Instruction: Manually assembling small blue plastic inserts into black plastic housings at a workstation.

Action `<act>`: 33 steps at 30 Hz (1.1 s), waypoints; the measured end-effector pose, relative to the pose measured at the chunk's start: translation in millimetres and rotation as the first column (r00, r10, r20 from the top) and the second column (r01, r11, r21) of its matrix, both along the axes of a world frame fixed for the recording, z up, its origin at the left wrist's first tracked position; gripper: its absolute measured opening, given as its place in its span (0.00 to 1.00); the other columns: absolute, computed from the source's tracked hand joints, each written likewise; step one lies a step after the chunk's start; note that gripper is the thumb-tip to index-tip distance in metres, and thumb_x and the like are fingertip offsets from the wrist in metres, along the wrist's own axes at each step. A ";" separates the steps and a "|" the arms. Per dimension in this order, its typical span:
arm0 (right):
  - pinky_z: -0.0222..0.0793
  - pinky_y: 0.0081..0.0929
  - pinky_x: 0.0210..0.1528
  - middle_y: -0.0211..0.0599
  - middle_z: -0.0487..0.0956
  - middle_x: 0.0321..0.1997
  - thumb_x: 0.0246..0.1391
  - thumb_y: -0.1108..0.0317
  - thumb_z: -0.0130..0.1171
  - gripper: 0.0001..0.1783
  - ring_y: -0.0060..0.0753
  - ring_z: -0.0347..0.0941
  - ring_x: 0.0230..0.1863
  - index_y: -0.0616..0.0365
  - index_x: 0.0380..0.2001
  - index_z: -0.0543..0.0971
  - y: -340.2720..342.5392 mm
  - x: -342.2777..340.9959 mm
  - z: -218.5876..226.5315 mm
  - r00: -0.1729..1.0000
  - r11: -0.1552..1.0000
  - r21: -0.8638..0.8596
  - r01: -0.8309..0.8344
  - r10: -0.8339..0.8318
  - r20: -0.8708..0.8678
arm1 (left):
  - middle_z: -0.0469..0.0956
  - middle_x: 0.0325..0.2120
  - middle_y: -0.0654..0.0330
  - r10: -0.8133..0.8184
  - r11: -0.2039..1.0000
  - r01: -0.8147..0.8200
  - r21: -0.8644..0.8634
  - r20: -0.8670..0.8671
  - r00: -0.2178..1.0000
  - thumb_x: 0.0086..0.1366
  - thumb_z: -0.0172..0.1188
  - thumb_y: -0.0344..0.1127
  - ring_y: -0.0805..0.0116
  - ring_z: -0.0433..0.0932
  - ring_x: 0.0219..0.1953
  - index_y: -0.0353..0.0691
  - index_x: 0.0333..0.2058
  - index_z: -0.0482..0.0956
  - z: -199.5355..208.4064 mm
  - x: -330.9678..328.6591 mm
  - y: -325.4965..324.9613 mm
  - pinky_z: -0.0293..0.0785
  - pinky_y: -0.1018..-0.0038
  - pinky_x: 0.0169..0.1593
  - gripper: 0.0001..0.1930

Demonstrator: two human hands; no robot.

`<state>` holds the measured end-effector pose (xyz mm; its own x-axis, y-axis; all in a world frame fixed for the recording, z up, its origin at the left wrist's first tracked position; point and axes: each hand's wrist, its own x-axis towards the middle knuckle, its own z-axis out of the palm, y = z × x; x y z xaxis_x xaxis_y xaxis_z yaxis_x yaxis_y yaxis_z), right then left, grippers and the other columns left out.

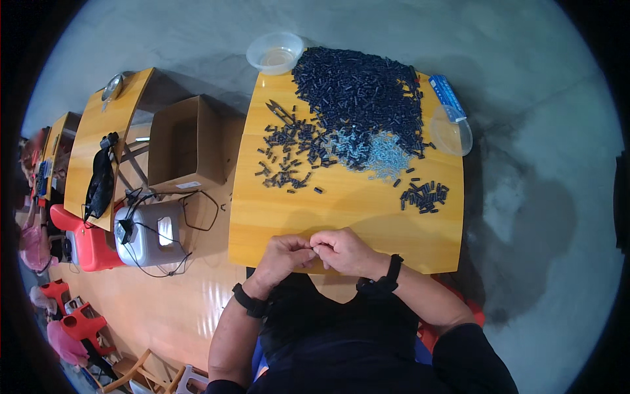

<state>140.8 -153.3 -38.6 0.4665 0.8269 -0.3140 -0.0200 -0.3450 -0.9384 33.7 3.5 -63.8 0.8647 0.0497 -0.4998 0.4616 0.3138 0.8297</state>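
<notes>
Close to the table's near edge, my left hand [283, 256] and my right hand [344, 251] meet fingertip to fingertip, both pinched closed. Whatever is between them is too small and covered to name. Beyond them on the wooden table [341, 213] lies a big heap of short black tube-like pieces [357, 82]. Small light-blue pieces [387, 154] form a pile at the heap's near side. One loose group of black pieces [285, 177] is spread at the left, and a smaller cluster of black pieces [425, 197] sits at the right.
Small thread snips [281, 113] lie left of the heap. A clear plastic bowl [275, 54] stands at the far left corner; a blue box [448, 98] and a clear lid [451, 131] overlap the right edge. Leftward are a cardboard box [187, 148] and a grey stool [151, 233] with cables.
</notes>
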 end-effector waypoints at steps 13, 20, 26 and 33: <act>0.70 0.41 0.31 0.50 0.77 0.25 0.52 0.69 0.54 0.09 0.53 0.76 0.29 0.62 0.34 0.76 -44.3 89.5 -5.7 0.702 0.916 -0.088 0.392 -0.236 0.672 | 0.81 0.30 0.60 0.017 1.000 -0.018 -0.012 -0.043 0.999 0.66 0.55 0.33 0.75 0.79 0.28 0.34 0.36 0.77 -1.7 1.9 0.4 0.73 0.80 0.35 0.08; 0.70 0.41 0.31 0.49 0.78 0.23 0.52 0.68 0.55 0.13 0.52 0.76 0.27 0.62 0.40 0.76 -25.9 103.3 -15.1 0.641 0.846 -0.278 0.456 -0.095 0.762 | 0.79 0.27 0.61 0.085 0.996 -0.085 -0.037 0.013 0.996 0.63 0.58 0.29 0.75 0.79 0.27 0.34 0.34 0.76 -7.3 -0.9 -1.8 0.74 0.81 0.33 0.04; 0.70 0.40 0.31 0.48 0.79 0.26 0.51 0.68 0.55 0.11 0.51 0.76 0.29 0.61 0.38 0.76 -31.2 101.4 -25.3 0.649 0.902 -0.197 0.384 -0.111 0.753 | 0.79 0.27 0.61 0.102 0.993 -0.101 -0.066 0.007 0.995 0.61 0.60 0.25 0.76 0.78 0.27 0.33 0.34 0.76 -4.2 -0.3 -1.8 0.75 0.81 0.32 0.03; 0.69 0.36 0.30 0.47 0.78 0.26 0.48 0.72 0.59 0.12 0.45 0.76 0.27 0.62 0.37 0.76 -37.6 102.9 -23.7 0.637 0.917 -0.112 0.383 -0.174 0.751 | 0.80 0.32 0.55 0.162 0.985 -0.161 -0.065 0.015 0.987 0.62 0.57 0.23 0.71 0.80 0.28 0.32 0.38 0.74 -9.7 -2.6 -3.0 0.78 0.77 0.34 0.06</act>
